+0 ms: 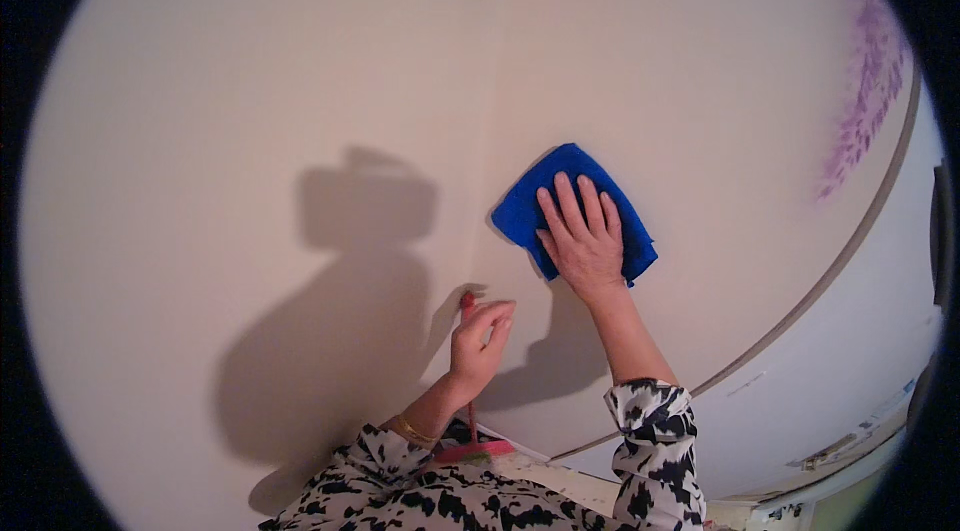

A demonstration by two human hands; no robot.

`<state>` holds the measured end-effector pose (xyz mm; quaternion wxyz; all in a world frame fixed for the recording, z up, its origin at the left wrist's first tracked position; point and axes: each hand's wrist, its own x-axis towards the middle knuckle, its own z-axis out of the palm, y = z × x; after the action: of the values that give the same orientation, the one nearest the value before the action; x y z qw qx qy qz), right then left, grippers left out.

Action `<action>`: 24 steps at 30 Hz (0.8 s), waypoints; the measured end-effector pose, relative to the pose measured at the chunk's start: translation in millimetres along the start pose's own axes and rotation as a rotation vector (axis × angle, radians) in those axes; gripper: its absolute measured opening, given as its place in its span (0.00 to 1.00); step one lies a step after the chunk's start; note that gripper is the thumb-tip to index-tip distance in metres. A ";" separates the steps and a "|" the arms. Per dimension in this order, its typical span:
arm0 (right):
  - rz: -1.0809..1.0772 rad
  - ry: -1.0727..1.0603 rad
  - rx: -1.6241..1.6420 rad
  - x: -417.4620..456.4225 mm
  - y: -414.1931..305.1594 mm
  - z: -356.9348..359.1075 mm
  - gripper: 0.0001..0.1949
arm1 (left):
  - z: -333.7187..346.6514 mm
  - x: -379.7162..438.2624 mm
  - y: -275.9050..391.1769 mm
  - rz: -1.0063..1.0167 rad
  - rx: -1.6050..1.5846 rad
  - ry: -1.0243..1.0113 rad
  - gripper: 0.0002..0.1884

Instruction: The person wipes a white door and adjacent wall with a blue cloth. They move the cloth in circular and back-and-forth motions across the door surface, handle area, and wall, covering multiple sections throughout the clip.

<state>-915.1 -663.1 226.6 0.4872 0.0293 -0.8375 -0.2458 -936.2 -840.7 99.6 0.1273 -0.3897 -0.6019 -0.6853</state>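
My right hand (589, 242) lies flat with spread fingers on a folded blue cloth (517, 212), pressing it to the pale wall (675, 118) just right of the corner. Lower and to the left, my left hand (481, 339) is raised with bent fingers and holds nothing that I can see. Behind it stands a red-handled tool, probably a broom (469, 300), its stick partly hidden by my wrist and its red head low near my body.
Purple painted flowers (866, 95) mark the wall at upper right. A grey-brown trim strip (840, 261) curves along the wall's right edge, with a white surface beyond it. Shadows of my head and arms fall on the wall.
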 end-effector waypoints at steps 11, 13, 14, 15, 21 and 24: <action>-0.024 0.265 0.669 -0.2 -29.6 35.4 0.18 | -49.8 4.4 28.7 0.300 0.424 0.079 0.10; 0.133 0.358 0.883 10.6 -45.0 25.5 0.18 | -47.8 -1.9 41.4 0.395 0.507 0.115 0.10; 0.139 0.397 0.931 13.4 -50.9 27.9 0.18 | -43.8 -5.4 47.2 0.428 0.563 0.120 0.12; 0.113 0.320 0.920 14.7 -53.4 34.1 0.21 | -38.8 -5.7 52.7 0.461 0.616 0.123 0.13; 0.266 0.344 1.312 -3.4 -102.7 37.4 0.26 | -43.4 -11.4 119.0 0.578 1.102 0.148 0.14; 0.248 0.438 1.344 -6.4 -103.1 36.3 0.27 | -64.0 -26.2 138.1 0.575 1.275 0.219 0.13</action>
<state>-961.5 -737.8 161.5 0.5451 0.2761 -0.6879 0.3917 -854.3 -941.2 183.7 0.5665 -0.3116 -0.7429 -0.1735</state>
